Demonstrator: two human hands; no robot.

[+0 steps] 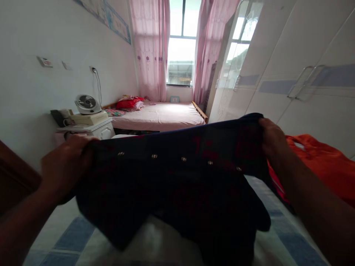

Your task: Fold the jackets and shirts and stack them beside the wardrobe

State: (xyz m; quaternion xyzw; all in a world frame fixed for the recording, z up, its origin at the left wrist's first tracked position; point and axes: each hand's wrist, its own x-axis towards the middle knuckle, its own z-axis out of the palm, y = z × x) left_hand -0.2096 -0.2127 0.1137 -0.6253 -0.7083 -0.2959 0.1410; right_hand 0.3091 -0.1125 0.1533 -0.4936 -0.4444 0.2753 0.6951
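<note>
A dark garment (172, 184) with faint red patterning and a row of several metallic buttons is stretched sideways between my hands. My left hand (68, 160) grips its left end, fingers closed around the cloth. At the upper right corner, my right hand (273, 138) is closed on the other end. The garment's lower part hangs down in uneven flaps over the bed (69, 236), which has a blue-and-white checked cover. Most of the fingertips are hidden by cloth or shadow.
Orange clothing (324, 166) lies on the bed to the right, before a white wardrobe (302, 81). A small fan (87, 103) stands on boxes atop a white cabinet (101, 127). Beyond, a second bed (169, 114) holds a red bundle (129, 102) beneath a window with pink curtains (151, 48).
</note>
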